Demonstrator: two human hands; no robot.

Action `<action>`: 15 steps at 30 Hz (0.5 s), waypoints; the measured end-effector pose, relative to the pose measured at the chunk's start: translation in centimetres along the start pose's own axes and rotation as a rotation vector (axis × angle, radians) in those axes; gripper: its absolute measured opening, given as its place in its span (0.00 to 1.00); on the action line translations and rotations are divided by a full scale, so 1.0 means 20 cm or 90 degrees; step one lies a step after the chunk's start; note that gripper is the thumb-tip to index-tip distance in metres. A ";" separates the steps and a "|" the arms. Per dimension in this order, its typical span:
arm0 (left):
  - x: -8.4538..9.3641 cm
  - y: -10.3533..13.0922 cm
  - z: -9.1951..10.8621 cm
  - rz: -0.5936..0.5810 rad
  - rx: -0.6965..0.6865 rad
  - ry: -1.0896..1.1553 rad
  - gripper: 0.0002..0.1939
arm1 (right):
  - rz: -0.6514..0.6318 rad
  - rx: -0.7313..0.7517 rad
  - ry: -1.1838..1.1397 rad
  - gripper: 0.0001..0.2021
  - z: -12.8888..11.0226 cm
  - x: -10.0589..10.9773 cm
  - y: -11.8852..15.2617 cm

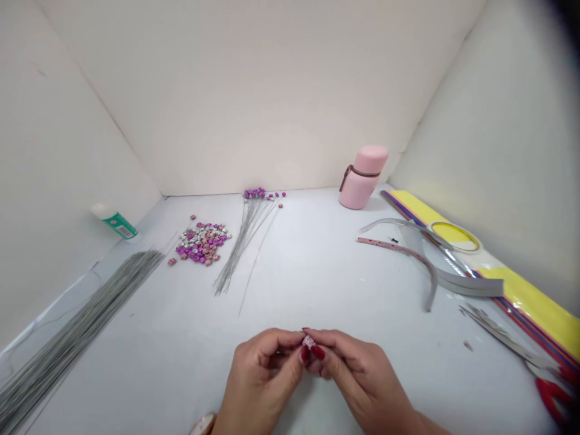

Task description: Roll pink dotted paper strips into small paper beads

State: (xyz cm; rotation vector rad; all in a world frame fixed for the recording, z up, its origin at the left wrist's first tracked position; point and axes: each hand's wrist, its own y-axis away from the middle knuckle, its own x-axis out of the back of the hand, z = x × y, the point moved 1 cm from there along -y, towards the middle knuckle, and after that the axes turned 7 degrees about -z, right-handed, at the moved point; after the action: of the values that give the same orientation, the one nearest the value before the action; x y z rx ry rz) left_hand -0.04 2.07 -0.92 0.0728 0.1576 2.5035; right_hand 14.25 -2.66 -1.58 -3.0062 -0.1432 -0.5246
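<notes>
At the front of the table, my left hand [267,374] and my right hand [357,371] meet, fingertips closed around one small pink glittery paper star [309,342]. Both thumbs press on its near side, and the fingers hide most of it. Farther back on the left lies a pile of small folded stars [203,244] in purple, silver and pink. Beside it, thin wires [244,235] with purple stars at their far ends lie in a loose bunch. A pink speckled paper strip [399,248] curves across the right side.
Along the left runs a thick bundle of grey wires [90,320], with a white and green glue tube [115,221] behind. A pink flask [362,178] stands at the back right. Red-handled scissors [516,350], silver strips [471,284], a tape roll [475,243] and yellow sheets [530,302] lie right.
</notes>
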 end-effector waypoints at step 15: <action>0.03 0.02 0.01 0.040 -0.254 -0.276 0.09 | -0.030 0.024 0.041 0.11 -0.01 0.00 0.00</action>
State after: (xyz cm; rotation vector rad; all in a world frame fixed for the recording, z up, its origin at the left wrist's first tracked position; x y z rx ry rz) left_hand -0.70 2.04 -0.68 0.4546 -0.5247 2.4648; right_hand 14.25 -2.77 -1.33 -2.9511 -0.2170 -0.6152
